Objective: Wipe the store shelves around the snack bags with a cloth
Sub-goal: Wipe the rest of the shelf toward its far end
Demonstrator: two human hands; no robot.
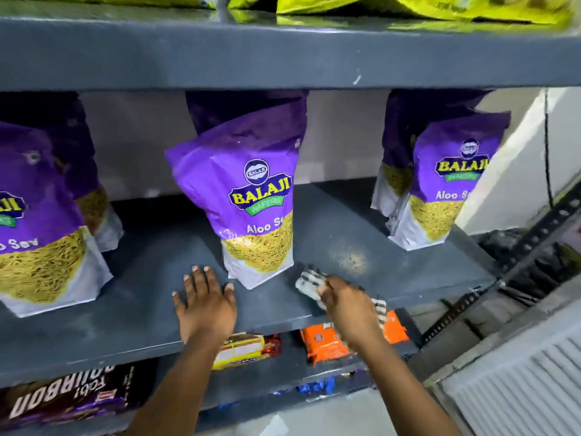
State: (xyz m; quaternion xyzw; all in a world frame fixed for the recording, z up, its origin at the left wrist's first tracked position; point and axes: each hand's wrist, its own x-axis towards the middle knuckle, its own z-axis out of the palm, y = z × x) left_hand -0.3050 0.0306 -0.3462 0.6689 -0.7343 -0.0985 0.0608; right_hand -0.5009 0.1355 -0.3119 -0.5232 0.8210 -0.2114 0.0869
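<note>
Purple Balaji Aloo Sev snack bags stand on a grey shelf [132, 313]: one in the middle [248, 190], one at the left [34, 221], one at the right [452, 184], with more bags behind them. My right hand [349, 306] is shut on a black-and-white striped cloth [309, 283], which is pressed on the shelf just right of the middle bag. A dusty, crumb-speckled patch [350, 258] lies beyond the cloth. My left hand [204, 303] rests flat on the shelf, fingers spread, just left of the middle bag.
An upper grey shelf [283, 55] carries yellow-green bags [424, 6]. Below are orange packets [327, 344], a yellow-red packet [245, 349] and dark Bourbon biscuit packs [69, 398]. A perforated metal upright [534, 243] and a white wall [515, 171] stand at the right.
</note>
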